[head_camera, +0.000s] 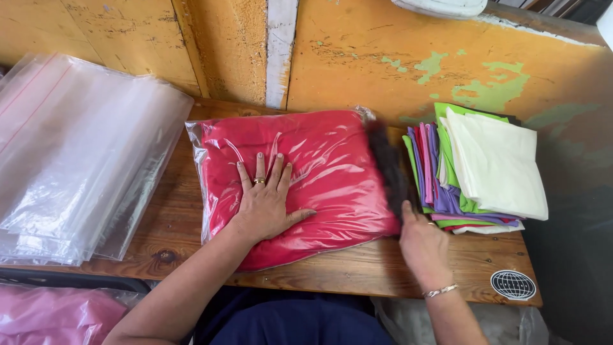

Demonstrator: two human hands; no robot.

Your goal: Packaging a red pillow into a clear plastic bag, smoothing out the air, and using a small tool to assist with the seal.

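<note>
Red garment in clear bag (319,172) lies flat at centre of wooden table (357,271). Left hand (265,201) pressed palm-down on it, fingers spread, gripping nothing. Right hand (423,246) at bag's 3 o'clock edge; motion blur there, grip cannot be told. Folded coloured cloth stack (476,169) at 3 o'clock, empty clear bags (76,153) at 9 o'clock.

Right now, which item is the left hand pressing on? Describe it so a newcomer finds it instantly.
On the wooden table against the orange wall, look at the middle, between the stack of empty clear bags and the pile of folded coloured cloths. The left hand lies flat on the red bagged garment: the only filled, red, shiny packet there.
</note>
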